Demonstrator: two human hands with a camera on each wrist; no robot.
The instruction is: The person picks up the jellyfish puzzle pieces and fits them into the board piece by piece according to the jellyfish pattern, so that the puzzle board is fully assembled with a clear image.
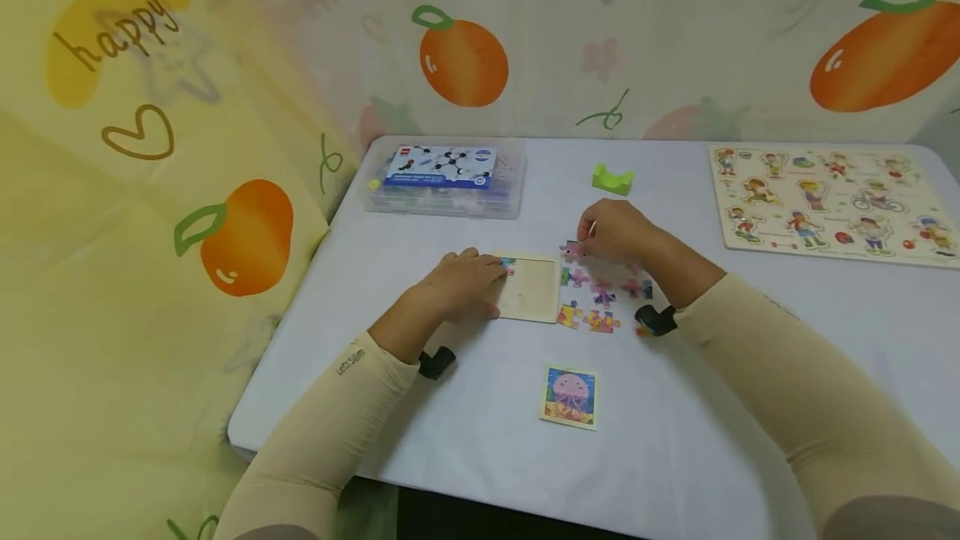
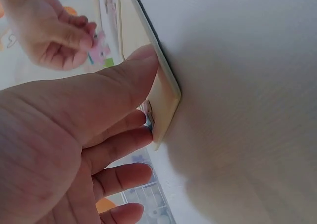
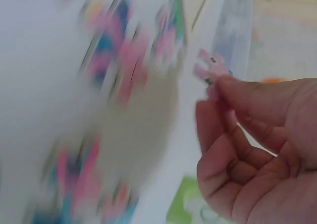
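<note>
Right hand (image 1: 618, 233) pinches a pink puzzle piece (image 3: 214, 68) between thumb and bent fingers, holding it just beyond the far right corner of a shallow wooden tray (image 1: 531, 292). Left hand (image 1: 461, 283) lies at the tray's left end, its fingers loosely extended and slightly spread; the thumb rests on the near rim while the foremost fingertips touch the far left corner, beside a small puzzle piece (image 1: 509, 266) lying inside the tray. More loose pieces (image 1: 602, 322) are scattered to the right of the tray, mostly pink and blue, with yellow-orange ones by its near right corner; the right wrist view blurs them, and the right arm may cover some. On the near side of the tray, slightly to the right, a jellyfish picture (image 1: 570, 397) lies flat on the white-covered desk (image 1: 675, 457). Beyond the tray to the left is a clear plastic box (image 1: 442, 204) with a blue-and-white card; beyond it to the right sits a lime-green curved object (image 1: 612, 180), and well off to its right lies a board with printed children (image 1: 832, 205).
</note>
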